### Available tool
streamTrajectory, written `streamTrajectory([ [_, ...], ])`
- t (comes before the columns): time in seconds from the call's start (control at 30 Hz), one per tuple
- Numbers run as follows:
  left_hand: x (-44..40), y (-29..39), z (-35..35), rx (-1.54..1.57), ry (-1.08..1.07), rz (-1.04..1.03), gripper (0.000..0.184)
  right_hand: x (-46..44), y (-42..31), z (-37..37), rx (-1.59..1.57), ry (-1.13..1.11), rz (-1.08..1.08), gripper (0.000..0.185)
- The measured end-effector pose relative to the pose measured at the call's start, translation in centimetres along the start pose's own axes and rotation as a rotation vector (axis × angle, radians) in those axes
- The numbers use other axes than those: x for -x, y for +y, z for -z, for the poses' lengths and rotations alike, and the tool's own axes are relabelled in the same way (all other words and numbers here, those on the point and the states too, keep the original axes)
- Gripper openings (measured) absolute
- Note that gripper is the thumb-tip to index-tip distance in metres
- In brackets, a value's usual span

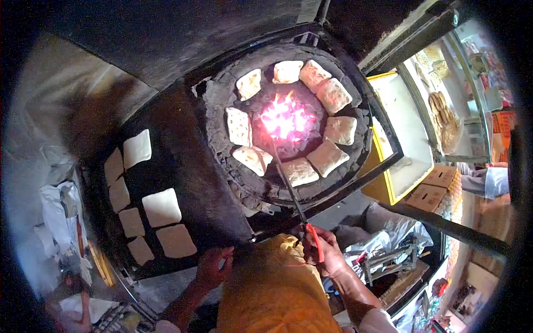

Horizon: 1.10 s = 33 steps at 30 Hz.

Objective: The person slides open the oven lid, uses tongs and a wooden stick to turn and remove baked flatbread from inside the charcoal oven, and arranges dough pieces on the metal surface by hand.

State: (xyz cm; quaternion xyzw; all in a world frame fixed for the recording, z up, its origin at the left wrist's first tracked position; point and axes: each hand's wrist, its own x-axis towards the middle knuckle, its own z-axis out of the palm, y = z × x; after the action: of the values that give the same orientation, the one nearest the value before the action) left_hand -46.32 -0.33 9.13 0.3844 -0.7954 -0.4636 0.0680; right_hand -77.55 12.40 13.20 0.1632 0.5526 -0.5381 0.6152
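My right hand (327, 256) is closed around the red handles of long dark metal tongs (291, 186). The tongs reach over the oven's near rim, their far end beside the glowing coals (287, 119). Around the coals lies a ring of square flatbreads (340, 130); several at the far and left side are browned in spots. One flatbread (252, 160) lies just left of the tongs, another (300, 171) just right. My left hand (215, 265) hangs near the dark griddle's front edge, fingers loosely bent, with nothing seen in it.
Several pale dough squares (162, 207) lie on the dark griddle (189, 183) at left. A yellow-edged bin (408, 141) stands right of the round oven (219, 102). Plastic bags (397, 225) and cardboard boxes (436, 183) are at right. Another person's sleeve (496, 182) shows far right.
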Motion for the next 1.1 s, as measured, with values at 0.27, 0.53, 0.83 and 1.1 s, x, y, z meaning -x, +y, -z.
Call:
streamTrajectory([
  [0.27,0.4,-0.1,-1.6,-0.036,-0.123,-0.113,0.025,0.0,-0.5,4.3,0.395,0.137,0.197,0.046],
  [0.53,3.3,-0.8,-1.4,-0.113,-0.375,0.185,0.029,1.1,-5.3,1.0,1.200,0.080,0.487,0.052],
  [0.83,4.8,-2.3,-2.1,-0.023,-0.201,0.183,0.033,-3.8,-11.7,-0.3,2.187,0.140,0.498,0.053],
  [1.1,5.0,-2.2,-1.7,0.091,-0.177,0.242,0.031,-4.1,-13.4,-5.1,2.267,0.170,0.478,0.039],
])
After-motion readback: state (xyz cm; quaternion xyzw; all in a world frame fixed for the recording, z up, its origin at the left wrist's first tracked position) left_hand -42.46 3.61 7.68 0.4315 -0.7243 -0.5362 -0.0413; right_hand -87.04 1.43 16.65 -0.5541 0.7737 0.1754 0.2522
